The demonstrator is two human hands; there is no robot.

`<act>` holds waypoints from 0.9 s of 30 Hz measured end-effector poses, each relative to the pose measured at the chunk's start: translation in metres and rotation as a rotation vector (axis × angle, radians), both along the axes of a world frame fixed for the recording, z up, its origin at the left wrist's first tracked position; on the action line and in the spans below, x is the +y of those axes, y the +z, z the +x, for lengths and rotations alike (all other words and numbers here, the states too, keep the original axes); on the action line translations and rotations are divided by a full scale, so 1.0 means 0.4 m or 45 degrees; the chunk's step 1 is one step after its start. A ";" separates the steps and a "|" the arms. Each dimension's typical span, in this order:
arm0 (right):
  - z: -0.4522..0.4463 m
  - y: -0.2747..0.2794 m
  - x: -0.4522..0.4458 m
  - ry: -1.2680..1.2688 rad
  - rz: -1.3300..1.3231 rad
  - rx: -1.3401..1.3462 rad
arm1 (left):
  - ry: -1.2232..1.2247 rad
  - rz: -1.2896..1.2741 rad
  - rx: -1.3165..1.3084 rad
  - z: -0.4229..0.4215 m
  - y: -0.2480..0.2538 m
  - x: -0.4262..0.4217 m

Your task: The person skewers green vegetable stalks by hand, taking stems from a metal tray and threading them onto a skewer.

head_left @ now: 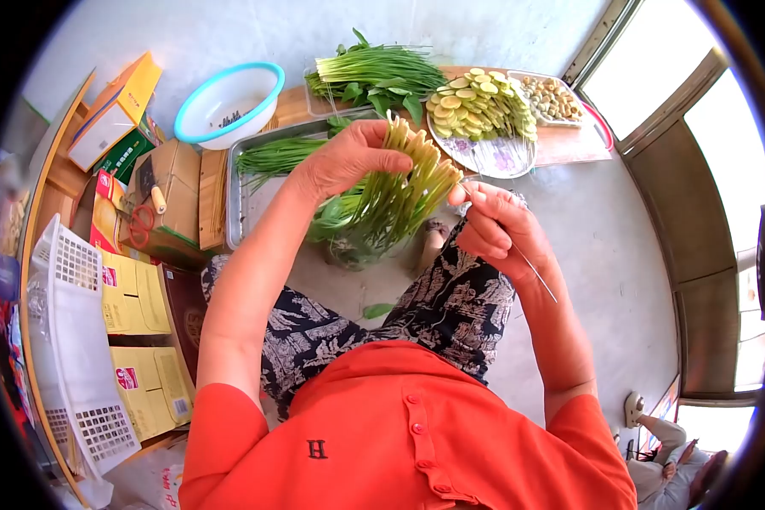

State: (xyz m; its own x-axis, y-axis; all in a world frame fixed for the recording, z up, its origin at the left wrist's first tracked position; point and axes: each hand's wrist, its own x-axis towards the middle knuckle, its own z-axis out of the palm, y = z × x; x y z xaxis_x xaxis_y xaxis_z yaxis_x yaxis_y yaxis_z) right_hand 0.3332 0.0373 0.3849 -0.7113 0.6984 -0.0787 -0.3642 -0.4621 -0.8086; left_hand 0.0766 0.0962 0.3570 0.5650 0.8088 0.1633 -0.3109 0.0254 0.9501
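Observation:
My left hand [357, 157] has its thumb and fingers closed on a thick row of green leafy-vegetable stems [412, 183], their pale cut ends turned up and to the right. In my right hand [501, 225] is a thin metal skewer [531, 268]. One end of the skewer sticks out below the palm, and the other meets the right edge of the stems. How far it passes through them is hidden. Below the stems hang green leaves [340, 217]. Behind my left wrist, a metal tray [236, 208] holds more long green stalks [276, 157].
A plate [510, 161] bears skewered slices [480, 106], beside a tray of small skewered pieces [548, 98]. Bundled greens [374, 72] and a blue-rimmed basin [204, 136] stand at the back. Boxes [149, 374] and scissors [142, 225] are left. Another person [676, 472] sits lower right.

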 end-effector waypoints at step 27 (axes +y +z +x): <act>-0.140 0.003 0.020 0.097 0.022 -0.328 | 0.118 -0.139 -0.248 -0.186 -0.094 -0.032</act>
State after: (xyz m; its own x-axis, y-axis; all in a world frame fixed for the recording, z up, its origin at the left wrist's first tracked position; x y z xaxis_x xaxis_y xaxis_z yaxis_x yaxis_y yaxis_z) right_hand 0.2772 0.0455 0.3860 -0.7200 0.6462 -0.2528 -0.1096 -0.4657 -0.8781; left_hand 0.0024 0.0834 0.3196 0.4537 0.8747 0.1704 -0.4938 0.0876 0.8652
